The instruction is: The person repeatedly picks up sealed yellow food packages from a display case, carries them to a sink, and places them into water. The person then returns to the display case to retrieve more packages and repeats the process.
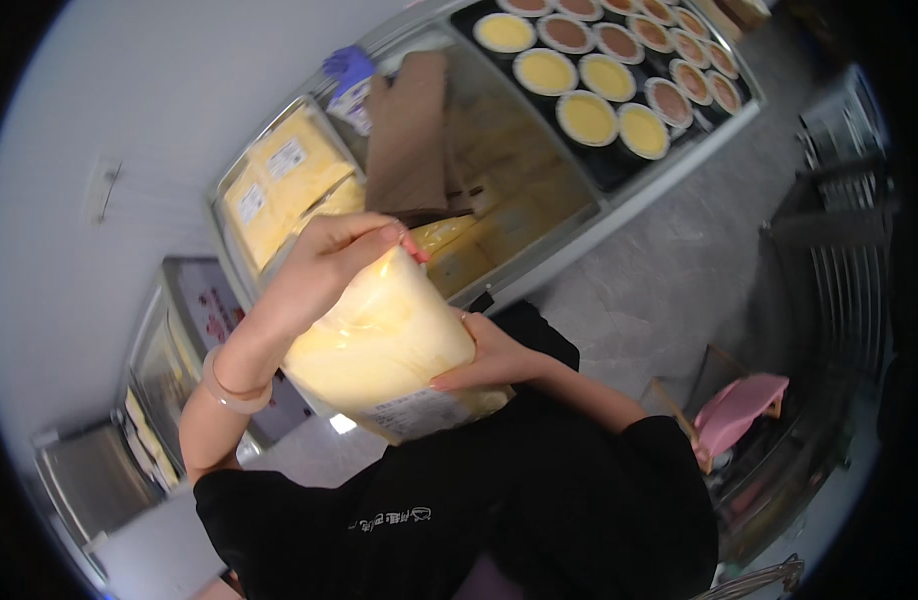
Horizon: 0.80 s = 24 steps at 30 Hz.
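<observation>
A large clear plastic bag packed with a pale yellow mass (387,330) is held up in front of my chest. My left hand (346,251) grips its upper end, with the fingers bent over the far side. Lower down, my right hand (496,349) clasps the bag's right side, thumb across the front. A white printed label (417,412) shows near the bottom of the bag. Just beyond my left hand lie a brown folded cloth or garment (410,139) and the chest freezer's glass top (519,172), through which yellow packs are visible.
A metal tray (309,105) of labelled yellow bags (294,169) sits left of the cloth, near a purple glove (350,67). Round cups with yellow filling (586,118) and brown filling (616,43) stand on a black surface. At right are a pink chair (736,412) and a dark rack (834,285).
</observation>
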Each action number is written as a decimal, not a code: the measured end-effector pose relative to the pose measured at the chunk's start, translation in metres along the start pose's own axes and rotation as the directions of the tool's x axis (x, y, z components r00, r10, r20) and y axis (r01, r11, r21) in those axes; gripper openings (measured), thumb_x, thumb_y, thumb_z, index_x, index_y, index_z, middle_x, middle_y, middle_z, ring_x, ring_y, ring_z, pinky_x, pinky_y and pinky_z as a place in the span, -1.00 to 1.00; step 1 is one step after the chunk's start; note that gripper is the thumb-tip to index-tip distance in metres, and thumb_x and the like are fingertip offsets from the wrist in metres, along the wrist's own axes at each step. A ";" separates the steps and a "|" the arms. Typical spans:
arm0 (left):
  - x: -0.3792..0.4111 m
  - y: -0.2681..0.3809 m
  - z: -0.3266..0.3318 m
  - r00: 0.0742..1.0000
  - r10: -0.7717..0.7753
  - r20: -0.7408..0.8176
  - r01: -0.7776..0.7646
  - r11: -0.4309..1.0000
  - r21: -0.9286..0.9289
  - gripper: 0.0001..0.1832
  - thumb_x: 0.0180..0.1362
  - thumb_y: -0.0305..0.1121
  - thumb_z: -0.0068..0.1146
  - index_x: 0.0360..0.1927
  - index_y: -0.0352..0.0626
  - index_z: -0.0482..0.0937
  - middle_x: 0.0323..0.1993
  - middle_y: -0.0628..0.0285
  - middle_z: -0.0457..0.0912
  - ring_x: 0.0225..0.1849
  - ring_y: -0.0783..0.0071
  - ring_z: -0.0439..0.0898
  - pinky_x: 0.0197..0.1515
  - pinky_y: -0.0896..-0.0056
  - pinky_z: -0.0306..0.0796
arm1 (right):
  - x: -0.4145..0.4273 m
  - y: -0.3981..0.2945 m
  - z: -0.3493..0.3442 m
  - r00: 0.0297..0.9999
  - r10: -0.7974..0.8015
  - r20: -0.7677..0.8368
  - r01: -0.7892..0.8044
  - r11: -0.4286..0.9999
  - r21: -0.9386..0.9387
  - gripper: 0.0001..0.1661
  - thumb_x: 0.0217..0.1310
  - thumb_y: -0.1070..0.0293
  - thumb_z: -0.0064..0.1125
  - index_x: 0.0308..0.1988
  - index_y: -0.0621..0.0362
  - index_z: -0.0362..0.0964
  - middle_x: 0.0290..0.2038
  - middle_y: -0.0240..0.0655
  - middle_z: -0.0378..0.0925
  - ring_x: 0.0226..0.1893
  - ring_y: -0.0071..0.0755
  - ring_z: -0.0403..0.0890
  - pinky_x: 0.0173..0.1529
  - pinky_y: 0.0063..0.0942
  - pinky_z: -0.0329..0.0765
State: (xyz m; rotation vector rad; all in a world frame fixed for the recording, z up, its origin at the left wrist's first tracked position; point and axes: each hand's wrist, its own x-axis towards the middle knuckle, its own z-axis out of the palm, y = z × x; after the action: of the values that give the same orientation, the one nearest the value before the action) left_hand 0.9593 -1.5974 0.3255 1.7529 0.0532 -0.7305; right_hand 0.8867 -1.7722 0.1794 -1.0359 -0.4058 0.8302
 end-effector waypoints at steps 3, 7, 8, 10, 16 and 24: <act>0.026 0.006 0.010 0.993 -0.049 0.109 0.037 0.993 0.108 -0.72 0.25 -0.33 -0.11 -0.31 -0.34 0.57 -0.36 0.24 0.62 -0.30 0.61 0.52 -0.18 0.60 0.37 | -0.014 0.015 -0.005 0.992 -0.066 -0.105 0.075 0.994 0.084 -0.15 -0.17 0.21 0.41 0.12 0.25 0.20 -0.05 -0.27 0.44 -0.04 -0.47 0.41 0.04 -0.47 0.36; 0.081 0.007 0.018 0.920 0.273 0.280 -0.371 0.835 0.407 -0.62 0.31 -0.27 -0.21 0.05 -0.30 0.44 -0.02 0.13 0.53 0.04 0.41 0.44 0.12 0.44 0.25 | -0.044 0.032 -0.019 0.922 -0.144 -0.360 0.150 0.989 -0.011 -0.17 -0.16 0.12 0.40 0.07 0.27 0.22 -0.11 -0.28 0.47 -0.11 -0.48 0.44 -0.02 -0.50 0.41; 0.094 0.008 0.029 0.922 0.294 0.253 -0.372 0.855 0.361 -0.54 0.30 -0.16 -0.27 0.10 -0.28 0.39 0.05 0.13 0.46 0.11 0.39 0.37 0.18 0.40 0.15 | -0.059 0.037 -0.023 0.888 -0.147 -0.436 0.174 0.985 0.021 -0.25 -0.14 0.25 0.39 0.05 0.26 0.24 -0.10 -0.30 0.46 -0.09 -0.52 0.43 -0.01 -0.50 0.41; 0.109 0.008 0.049 0.937 0.308 0.168 -0.345 0.895 0.282 -0.37 0.27 0.07 -0.38 0.19 -0.24 0.29 0.18 0.13 0.31 0.23 0.35 0.22 0.29 0.34 -0.05 | -0.097 0.039 -0.027 0.787 -0.160 -0.596 0.275 0.956 0.106 -0.22 -0.14 0.26 0.39 0.07 0.26 0.21 -0.08 -0.30 0.45 -0.08 -0.52 0.42 0.00 -0.48 0.40; 0.194 -0.140 0.161 0.777 0.033 0.629 -0.019 0.999 -0.029 -0.33 0.26 0.10 -0.32 0.25 -0.25 0.17 0.24 0.16 0.22 0.24 0.34 0.19 0.28 0.32 0.01 | -0.248 0.066 0.005 0.282 -0.160 -0.946 0.606 0.794 0.046 -0.22 -0.02 0.34 0.31 0.16 0.29 0.11 0.00 -0.25 0.39 0.00 -0.46 0.38 0.06 -0.45 0.35; 0.114 -0.084 0.447 0.445 -0.230 0.866 0.187 0.969 0.162 -0.44 0.29 -0.08 -0.23 0.20 -0.30 0.19 0.13 0.18 0.34 0.14 0.40 0.31 0.19 0.39 0.14 | -0.399 0.115 -0.022 -0.400 0.014 -0.916 0.690 0.663 -0.291 -0.18 0.01 0.19 0.27 0.15 0.40 0.08 0.05 -0.12 0.33 0.08 -0.34 0.33 0.14 -0.44 0.26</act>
State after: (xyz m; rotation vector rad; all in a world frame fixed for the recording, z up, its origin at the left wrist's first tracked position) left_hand 0.8194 -2.0050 0.1401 1.2030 -0.4780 -1.7841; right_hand 0.5996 -2.0628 0.0990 -0.6279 0.9140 -0.8546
